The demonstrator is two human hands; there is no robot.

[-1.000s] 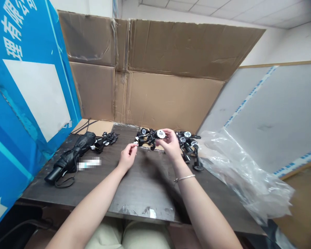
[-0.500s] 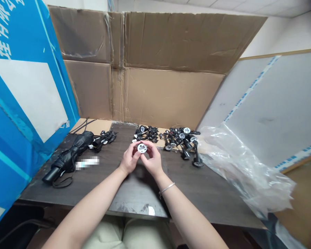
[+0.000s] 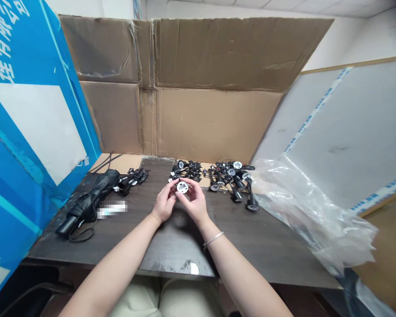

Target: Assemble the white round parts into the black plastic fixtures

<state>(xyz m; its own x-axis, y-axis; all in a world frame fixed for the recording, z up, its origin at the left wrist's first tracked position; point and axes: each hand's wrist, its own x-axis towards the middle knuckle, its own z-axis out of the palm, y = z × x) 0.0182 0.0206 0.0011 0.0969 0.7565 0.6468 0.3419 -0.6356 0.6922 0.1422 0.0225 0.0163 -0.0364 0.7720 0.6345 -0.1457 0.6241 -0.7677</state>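
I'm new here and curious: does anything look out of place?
A folded umbrella lies on the left of the table, seemingly unrelated to the black parts. Crumpled clear plastic spills over the right edge.

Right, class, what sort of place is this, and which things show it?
Probably an improvised workstation, perhaps in a workshop: tall cardboard screens the back of a dark table, clusters of similar small black parts lie along it, and crumpled clear plastic sits at the right.

Dark table (image 3: 267, 246): black umbrella (image 3: 97, 193), clustered black parts (image 3: 239, 182), clear plastic sheet (image 3: 317, 220).
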